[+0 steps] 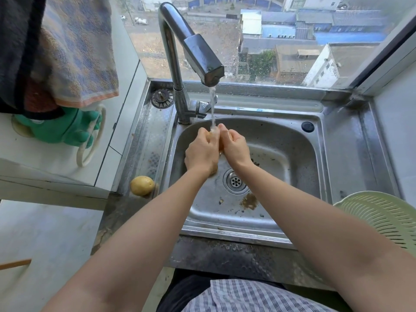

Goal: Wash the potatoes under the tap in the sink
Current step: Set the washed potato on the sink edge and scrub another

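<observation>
View from above a steel sink beneath a window. 2 bare forearms reach in, and the left hand and right hand meet under the tap. Both have their fingers curled round 1 potato, which is pressed between them and mostly hidden. The water stream falls onto the fingertips and the potato, above the drain. A second potato lies on the sink's left ledge, well apart from the hands. At the right edge sits a pale green colander. At the left are a green rubber glove and a hanging towel.
</observation>
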